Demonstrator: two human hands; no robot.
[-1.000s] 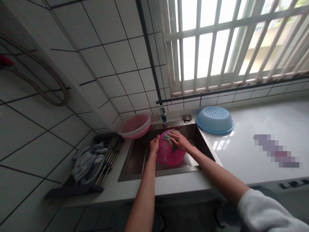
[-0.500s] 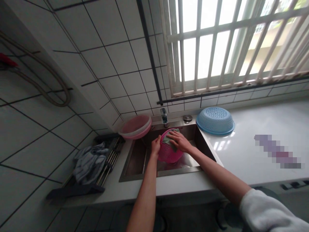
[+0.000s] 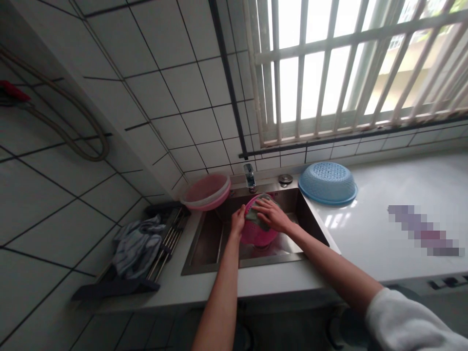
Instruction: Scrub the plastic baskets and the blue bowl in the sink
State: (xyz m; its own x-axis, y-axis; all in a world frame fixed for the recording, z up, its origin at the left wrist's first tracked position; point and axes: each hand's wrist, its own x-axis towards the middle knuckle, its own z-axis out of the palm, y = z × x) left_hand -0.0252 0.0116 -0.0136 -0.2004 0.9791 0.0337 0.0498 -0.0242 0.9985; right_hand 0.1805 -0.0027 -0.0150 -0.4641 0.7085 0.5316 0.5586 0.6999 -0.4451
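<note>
A bright pink perforated basket (image 3: 259,237) is held tilted over the steel sink (image 3: 210,246). My left hand (image 3: 238,220) is closed on its left rim. With fingers stretched over it, my right hand (image 3: 272,214) holds a grey-green cloth (image 3: 257,217) against the basket's upper part. Part of the cloth is hidden under the fingers. Behind the basket stands the faucet (image 3: 250,176); I cannot make out any water running from it.
A pink basin (image 3: 205,191) rests at the sink's back left corner. On the right, a blue perforated basket (image 3: 328,183) lies upside down on the white counter (image 3: 369,234). A striped cloth (image 3: 137,248) lies on a dark rack at left. A drain strainer (image 3: 285,179) sits behind the sink.
The cloth under my right hand has shifted and spread lower over the pink basket. My left hand stays on the rim, and the view has turned very slightly.
</note>
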